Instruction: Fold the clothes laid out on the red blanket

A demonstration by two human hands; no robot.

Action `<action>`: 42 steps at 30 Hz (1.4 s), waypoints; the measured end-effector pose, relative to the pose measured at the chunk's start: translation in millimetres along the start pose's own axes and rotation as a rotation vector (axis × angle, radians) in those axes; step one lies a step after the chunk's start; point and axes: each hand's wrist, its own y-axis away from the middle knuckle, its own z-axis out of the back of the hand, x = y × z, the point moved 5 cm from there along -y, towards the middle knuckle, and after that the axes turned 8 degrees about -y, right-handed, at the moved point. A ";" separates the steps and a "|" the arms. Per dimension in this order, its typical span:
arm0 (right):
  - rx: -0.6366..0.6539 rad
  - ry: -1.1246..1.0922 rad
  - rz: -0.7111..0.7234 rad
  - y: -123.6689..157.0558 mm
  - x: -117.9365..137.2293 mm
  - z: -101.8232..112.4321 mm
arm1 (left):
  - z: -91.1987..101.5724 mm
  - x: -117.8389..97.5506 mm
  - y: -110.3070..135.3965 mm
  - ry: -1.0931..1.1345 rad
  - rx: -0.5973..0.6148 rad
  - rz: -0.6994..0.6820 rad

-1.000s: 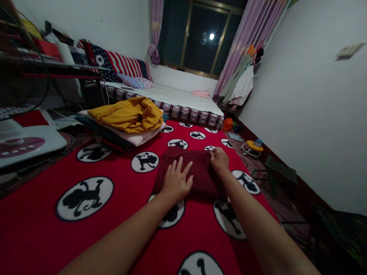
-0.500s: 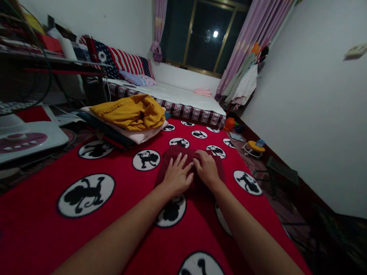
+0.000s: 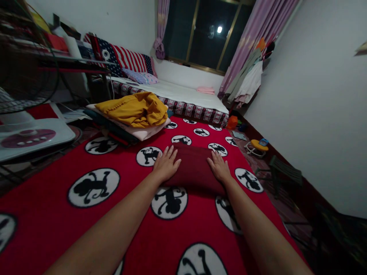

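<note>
A dark red folded cloth, perhaps a garment, lies flat on a red blanket patterned with black figures in white circles. My left hand rests on the cloth's left edge, fingers stretched out and pointing away from me. On the opposite edge lies my right hand, palm down with its fingers extended. Neither hand grips anything. Beyond my left hand sits a pile of folded clothes with a mustard-yellow garment on top and a pale pink one beneath it.
A white fan base stands at the left beside a cluttered desk. Across the back is a bed below a window. To the right are a small yellow stool, a dark green folding stool and hanging clothes.
My hands have moved apart, from close together at the cloth's middle to its left and right edges. More of the cloth now shows between them. The view has shifted slightly.
</note>
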 end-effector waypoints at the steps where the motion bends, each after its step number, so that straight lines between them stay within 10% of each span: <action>1: -0.004 0.005 -0.052 3.7 -2.8 1.6 | 1.6 1.9 2.3 -0.010 -0.017 0.032; 6: -0.167 0.058 -0.174 24.8 -4.1 17.2 | 17.7 8.0 15.4 -0.042 -0.144 0.212; 15: -0.406 0.109 0.111 44.6 31.9 33.3 | 42.6 8.6 35.2 -0.117 -0.221 0.305; 23: -0.103 -0.093 0.255 37.2 125.9 40.1 | 51.3 8.1 78.9 0.178 0.065 0.300; 31: 0.237 0.181 0.278 11.7 221.2 25.1 | 53.1 -10.5 97.0 0.531 -0.302 0.008; 42: 0.255 0.123 0.218 4.4 227.2 10.8 | 44.0 1.2 92.3 0.698 -0.329 0.070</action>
